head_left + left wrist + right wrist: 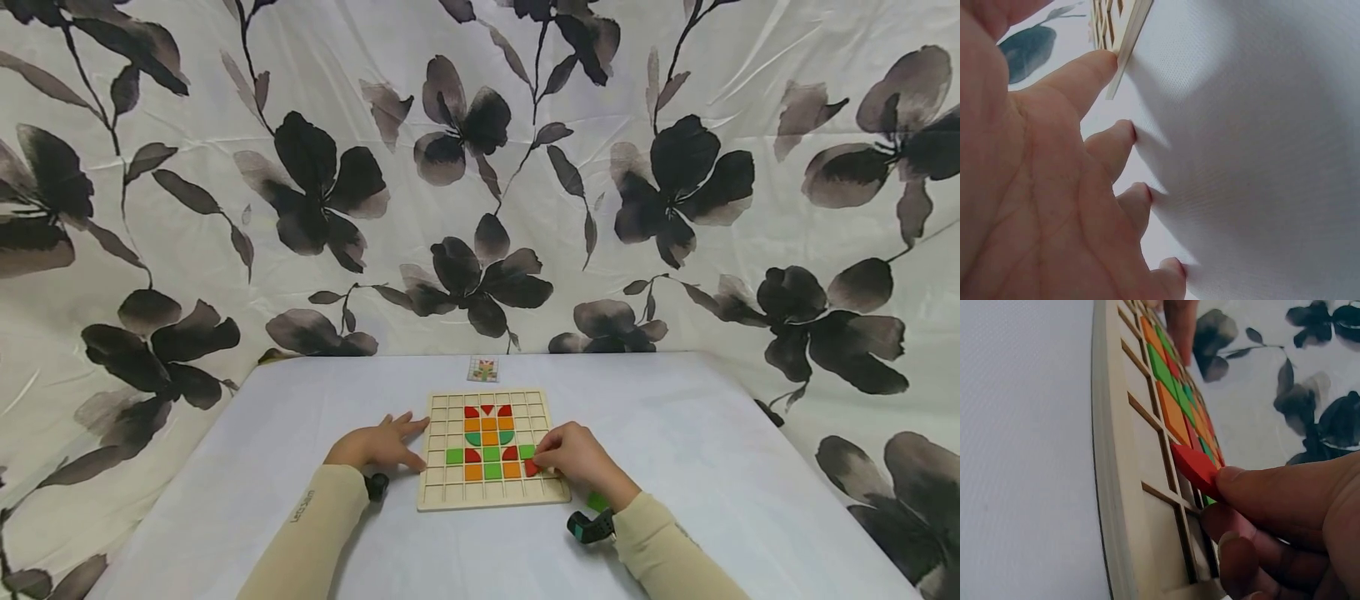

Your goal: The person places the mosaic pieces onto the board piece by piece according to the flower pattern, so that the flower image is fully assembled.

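Note:
A square wooden grid board (491, 505) lies on the table, with red, orange and green tiles set in its middle cells. My right hand (581, 457) pinches a red tile (1196, 467) between thumb and fingers over the lower right cells. In the right wrist view the tile is tilted, one tip down at the grid, beside an orange tile (1172, 412). My left hand (378, 444) spreads its fingers along the board's left edge. Its fingertip touches that edge in the left wrist view, and the other fingertips rest on the white cloth.
A small card (483, 369) with a coloured pattern lies behind the board. Partly hidden by the right wrist is a loose green tile (597, 502) on the white table (300, 400). A flower-printed curtain (480, 192) hangs behind the table.

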A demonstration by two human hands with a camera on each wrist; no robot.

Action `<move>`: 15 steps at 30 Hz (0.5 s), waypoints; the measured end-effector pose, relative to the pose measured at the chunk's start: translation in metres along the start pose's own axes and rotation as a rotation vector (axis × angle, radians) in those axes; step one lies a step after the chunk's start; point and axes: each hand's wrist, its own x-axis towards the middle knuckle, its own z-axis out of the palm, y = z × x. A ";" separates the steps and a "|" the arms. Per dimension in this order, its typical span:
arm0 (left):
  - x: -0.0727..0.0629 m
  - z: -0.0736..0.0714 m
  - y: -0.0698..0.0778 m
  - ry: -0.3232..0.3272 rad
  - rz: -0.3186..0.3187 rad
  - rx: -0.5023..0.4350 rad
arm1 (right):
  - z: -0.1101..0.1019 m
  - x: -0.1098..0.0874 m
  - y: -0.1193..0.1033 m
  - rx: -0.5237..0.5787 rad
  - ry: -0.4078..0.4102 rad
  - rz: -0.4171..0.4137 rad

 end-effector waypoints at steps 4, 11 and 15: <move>0.000 0.000 0.001 -0.003 -0.003 0.001 | 0.005 0.002 -0.001 -0.053 -0.007 -0.003; 0.001 0.000 0.001 -0.015 0.000 0.002 | 0.009 0.004 -0.004 -0.150 0.011 -0.030; 0.002 -0.001 0.001 -0.020 -0.003 -0.004 | 0.003 0.002 -0.004 -0.175 0.045 -0.065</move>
